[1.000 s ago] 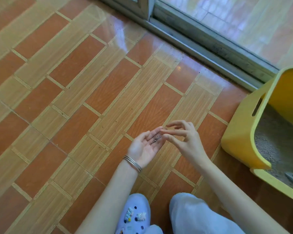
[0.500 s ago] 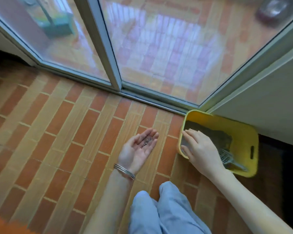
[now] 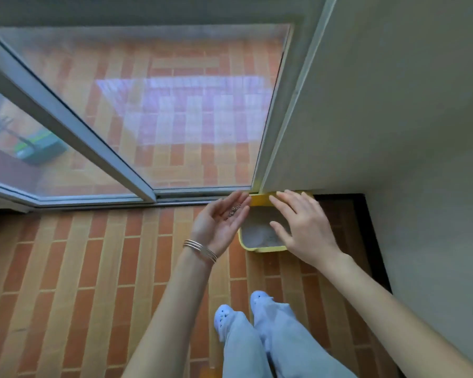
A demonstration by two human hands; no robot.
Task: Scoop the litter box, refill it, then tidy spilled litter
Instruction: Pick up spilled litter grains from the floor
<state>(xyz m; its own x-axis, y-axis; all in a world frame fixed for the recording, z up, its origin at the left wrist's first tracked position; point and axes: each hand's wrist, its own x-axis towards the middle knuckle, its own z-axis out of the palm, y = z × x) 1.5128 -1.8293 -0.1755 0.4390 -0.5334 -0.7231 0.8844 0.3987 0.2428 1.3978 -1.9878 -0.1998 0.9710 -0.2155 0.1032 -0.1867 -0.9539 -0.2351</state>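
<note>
A yellow litter box (image 3: 260,200) with grey litter (image 3: 257,233) inside stands on the tiled floor in the corner by the glass door. My left hand (image 3: 220,222) is held palm up at the box's left rim, fingers straight, with a small pile of dark litter grains (image 3: 234,210) lying on the fingers. My right hand (image 3: 302,226) hovers palm down over the box with its fingers spread, and hides most of the box's right side. The scoop is not visible.
A sliding glass door (image 3: 148,118) with a metal frame runs along the far side. A pale wall (image 3: 393,105) rises on the right, with a dark strip (image 3: 372,236) at its foot. Orange and tan floor tiles (image 3: 79,282) spread left. My legs and pale shoes (image 3: 224,317) are below.
The view has risen, as from standing up. My left hand, still carrying the grains, moved right to the box's rim. My right hand lifted from the rim and now hovers over the box.
</note>
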